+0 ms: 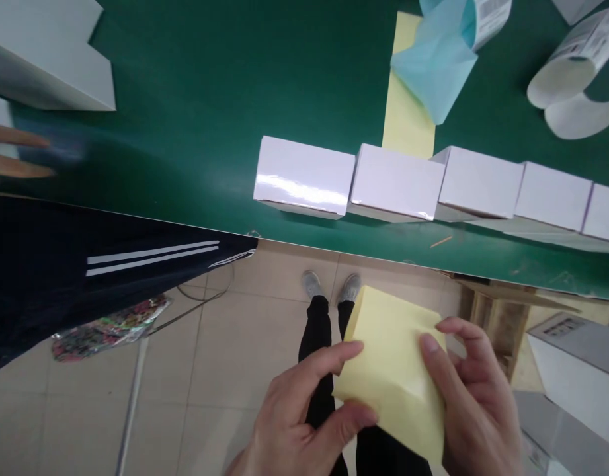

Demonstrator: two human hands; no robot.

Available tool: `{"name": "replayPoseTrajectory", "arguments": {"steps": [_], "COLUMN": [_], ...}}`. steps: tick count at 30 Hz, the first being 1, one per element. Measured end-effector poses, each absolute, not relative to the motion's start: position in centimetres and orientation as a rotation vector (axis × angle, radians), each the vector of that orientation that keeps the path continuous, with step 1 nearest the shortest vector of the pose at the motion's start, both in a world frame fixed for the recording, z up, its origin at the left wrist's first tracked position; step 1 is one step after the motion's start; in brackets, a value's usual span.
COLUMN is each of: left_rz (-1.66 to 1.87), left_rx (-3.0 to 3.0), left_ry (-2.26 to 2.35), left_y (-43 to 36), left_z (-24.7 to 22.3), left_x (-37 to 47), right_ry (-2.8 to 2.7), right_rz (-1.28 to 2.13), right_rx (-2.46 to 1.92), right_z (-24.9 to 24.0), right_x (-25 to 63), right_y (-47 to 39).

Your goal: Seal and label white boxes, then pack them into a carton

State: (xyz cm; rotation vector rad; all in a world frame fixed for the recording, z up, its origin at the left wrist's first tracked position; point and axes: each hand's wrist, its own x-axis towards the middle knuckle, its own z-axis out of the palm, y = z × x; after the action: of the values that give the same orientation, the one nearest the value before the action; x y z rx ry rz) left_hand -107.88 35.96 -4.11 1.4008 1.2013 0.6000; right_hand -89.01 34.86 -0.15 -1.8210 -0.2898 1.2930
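Observation:
In front of my body, below the table edge, I hold a sheet of pale yellow paper (393,363) that looks bent or folded along its left side. My left hand (304,410) grips its left edge between thumb and index finger. On the opposite side my right hand (473,390) pinches it, thumb on the face and the other fingers partly behind. Beyond the paper, a row of white boxes (304,173) runs along the front of the table. Behind them lies a yellow strip (408,125), partly covered by light blue backing paper (438,73).
A green table (209,79) spans the top. Curled label rolls (567,73) lie at its right, white boxes (51,73) at its left. A co-worker's hand (16,155) and dark sleeve (110,264) reach in from the left. Cartons (576,370) stand low at the right.

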Motion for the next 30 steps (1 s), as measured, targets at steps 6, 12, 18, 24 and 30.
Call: {"name": "replayPoseTrajectory", "arguments": {"steps": [6,12,18,24,30], "left_rz": [0.496,0.526,0.56,0.607,0.642], "left_rx": [1.234,1.503,1.391,1.47,1.603], "left_ry": [1.232,1.327,1.351,1.273,1.252], "left_y": [37.8,39.4,40.2,40.5,40.4], "left_z": [-4.6,-4.2,-3.9,-4.2,-4.4], "left_x": [-107.0,-106.1,-105.7,-105.3,-104.9], "right_ry": [-0.448,-1.535,-1.754,-1.833,-1.662], "right_rz": [1.357,0.669,0.804,0.895,1.125], "right_rx": [-1.956,-2.076,-1.701,-1.551,-1.498], "right_z": [-3.3,-3.5,-2.0,-2.1,-2.1], "right_x": [-87.0,-84.0,-84.8,-85.6,-86.0], "right_y": [34.1,34.2,37.4,38.0,38.3]}}
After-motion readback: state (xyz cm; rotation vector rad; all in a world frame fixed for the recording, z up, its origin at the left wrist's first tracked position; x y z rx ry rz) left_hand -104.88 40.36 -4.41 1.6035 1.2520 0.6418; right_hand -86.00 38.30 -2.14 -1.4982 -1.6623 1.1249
